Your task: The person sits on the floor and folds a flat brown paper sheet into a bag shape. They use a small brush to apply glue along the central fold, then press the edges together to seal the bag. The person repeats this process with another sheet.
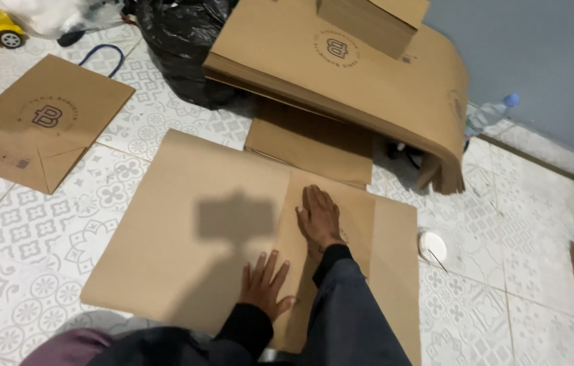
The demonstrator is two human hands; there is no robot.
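A large brown paper sheet [185,224] lies flat on the patterned tile floor, with a flap folded over its right part. My left hand [264,285] rests flat on the sheet near the fold's lower end, fingers spread. My right hand [319,217] presses flat on the folded flap a little farther up, fingers together. Neither hand holds anything. Both arms wear dark sleeves.
A finished brown paper bag [39,122] lies at the left. A thick curved stack of brown sheets [348,74] sits behind, beside a black plastic bag [182,41]. A small white round lid [432,246] lies right of the sheet. A plastic bottle [489,115] stands by the wall.
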